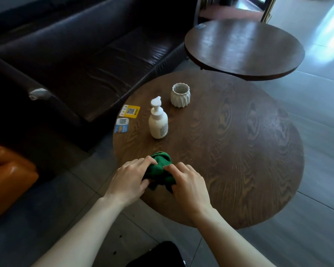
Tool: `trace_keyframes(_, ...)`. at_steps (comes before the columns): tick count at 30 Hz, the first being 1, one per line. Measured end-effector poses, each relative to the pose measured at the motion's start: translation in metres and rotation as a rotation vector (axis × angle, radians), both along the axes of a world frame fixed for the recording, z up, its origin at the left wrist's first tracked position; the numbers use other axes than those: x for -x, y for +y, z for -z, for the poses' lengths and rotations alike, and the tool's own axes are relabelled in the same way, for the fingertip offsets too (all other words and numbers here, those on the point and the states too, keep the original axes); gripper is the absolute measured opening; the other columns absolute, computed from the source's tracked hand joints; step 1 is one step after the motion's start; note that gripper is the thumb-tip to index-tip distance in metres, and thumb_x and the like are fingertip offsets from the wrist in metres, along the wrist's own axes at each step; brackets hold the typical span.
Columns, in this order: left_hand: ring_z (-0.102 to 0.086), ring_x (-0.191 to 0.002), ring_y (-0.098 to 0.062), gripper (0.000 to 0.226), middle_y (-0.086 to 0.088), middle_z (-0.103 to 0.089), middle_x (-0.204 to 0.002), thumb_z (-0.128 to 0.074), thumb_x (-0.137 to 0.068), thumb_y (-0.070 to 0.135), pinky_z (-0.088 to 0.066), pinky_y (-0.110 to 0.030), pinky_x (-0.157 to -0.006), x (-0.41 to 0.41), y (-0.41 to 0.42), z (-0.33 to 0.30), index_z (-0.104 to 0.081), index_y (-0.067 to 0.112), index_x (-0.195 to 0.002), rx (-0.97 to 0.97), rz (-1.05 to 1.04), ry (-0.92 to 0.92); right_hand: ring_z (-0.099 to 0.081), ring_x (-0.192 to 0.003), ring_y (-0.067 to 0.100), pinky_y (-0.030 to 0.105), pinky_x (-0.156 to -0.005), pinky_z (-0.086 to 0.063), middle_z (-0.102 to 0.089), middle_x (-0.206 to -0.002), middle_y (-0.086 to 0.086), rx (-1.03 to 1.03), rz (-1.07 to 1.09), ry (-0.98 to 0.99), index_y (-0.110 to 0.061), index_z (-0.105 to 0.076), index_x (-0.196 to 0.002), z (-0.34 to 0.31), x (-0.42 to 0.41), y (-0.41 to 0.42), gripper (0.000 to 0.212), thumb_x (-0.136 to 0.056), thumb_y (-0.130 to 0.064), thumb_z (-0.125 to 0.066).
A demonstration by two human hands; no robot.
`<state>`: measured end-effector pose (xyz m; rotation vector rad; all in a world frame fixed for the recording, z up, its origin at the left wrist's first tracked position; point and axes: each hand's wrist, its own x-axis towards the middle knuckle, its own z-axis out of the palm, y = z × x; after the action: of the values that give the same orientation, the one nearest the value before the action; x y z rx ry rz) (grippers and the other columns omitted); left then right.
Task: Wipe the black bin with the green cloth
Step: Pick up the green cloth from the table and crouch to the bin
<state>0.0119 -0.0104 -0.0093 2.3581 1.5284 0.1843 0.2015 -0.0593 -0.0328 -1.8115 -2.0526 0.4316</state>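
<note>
The green cloth [159, 166] lies bunched on the near left part of the round wooden table [229, 143]. My left hand [130, 178] grips its left side and my right hand [189, 184] grips its right side, fingers curled into the fabric. Part of the cloth is hidden under my fingers. No black bin shows in this view.
A white pump bottle [158, 122] and a ribbed white cup [180, 95] stand on the table beyond the cloth. Two QR stickers [126, 117] sit at its left edge. A dark leather sofa [75, 60] is at left, a second round table [243, 47] behind, an orange seat [6, 176] near left.
</note>
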Motion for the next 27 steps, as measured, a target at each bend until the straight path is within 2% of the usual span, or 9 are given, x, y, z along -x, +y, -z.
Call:
trace_keyframes(4,-0.065,-0.117,-0.019,0.049,0.011,-0.068,-0.125,-0.073,-0.086,0.014,-0.052,-0.038,-0.096,0.025,-0.025,-0.032,-0.052,0.034,-0.125,-0.044,-0.063,-0.006,-0.063,-0.093,0.024,0.042,-0.064,-0.058,-0.067,-0.106,-0.001,-0.039,-0.034,-0.008,-0.026,-0.064,-0.131,-0.033,0.024,-0.012,0.046,-0.088,-0.022,-0.076)
trace_keyframes(12,-0.067,-0.113,-0.020,0.047,0.011,-0.070,-0.121,-0.074,-0.084,0.016,-0.052,-0.038,-0.094,0.068,-0.096,-0.090,-0.053,0.033,-0.122,-0.106,-0.147,-0.027,-0.061,-0.093,0.021,0.038,-0.063,-0.056,-0.063,-0.105,-0.007,-0.117,-0.159,-0.072,-0.033,-0.060,-0.128,-0.091,0.062,-0.055,0.044,-0.088,-0.029,-0.077)
trace_keyframes(14,-0.066,-0.115,-0.019,0.046,0.012,-0.069,-0.122,-0.073,-0.086,0.017,-0.051,-0.037,-0.097,0.077,-0.116,-0.101,-0.052,0.034,-0.123,-0.107,-0.159,-0.016,-0.061,-0.092,0.020,0.035,-0.060,-0.051,-0.062,-0.102,-0.008,-0.123,-0.185,-0.072,-0.034,-0.060,-0.126,-0.104,0.071,-0.071,0.041,-0.088,-0.029,-0.077)
trace_keyframes(17,-0.065,-0.117,-0.018,0.044,0.014,-0.068,-0.124,-0.071,-0.088,0.019,-0.050,-0.035,-0.098,0.092,-0.148,-0.117,-0.051,0.035,-0.124,-0.118,-0.188,-0.019,-0.062,-0.089,0.021,0.032,-0.056,-0.041,-0.062,-0.097,-0.007,-0.148,-0.211,-0.068,-0.033,-0.062,-0.121,-0.121,0.086,-0.098,0.041,-0.085,-0.025,-0.078)
trace_keyframes(24,-0.065,-0.117,-0.018,0.040,0.015,-0.069,-0.123,-0.070,-0.088,0.020,-0.048,-0.035,-0.100,0.116,-0.230,-0.152,-0.052,0.035,-0.121,-0.143,-0.208,-0.046,-0.060,-0.096,0.022,0.033,-0.059,-0.038,-0.062,-0.103,-0.007,-0.173,-0.223,-0.067,-0.034,-0.060,-0.125,-0.160,0.108,-0.179,0.037,-0.090,-0.025,-0.070)
trace_keyframes(27,-0.065,-0.115,-0.020,0.041,0.015,-0.069,-0.122,-0.071,-0.086,0.019,-0.049,-0.038,-0.096,0.128,-0.272,-0.164,-0.052,0.035,-0.120,-0.167,-0.208,-0.052,-0.060,-0.096,0.024,0.034,-0.060,-0.039,-0.063,-0.105,-0.006,-0.169,-0.231,-0.084,-0.033,-0.061,-0.125,-0.174,0.118,-0.221,0.037,-0.090,-0.023,-0.067)
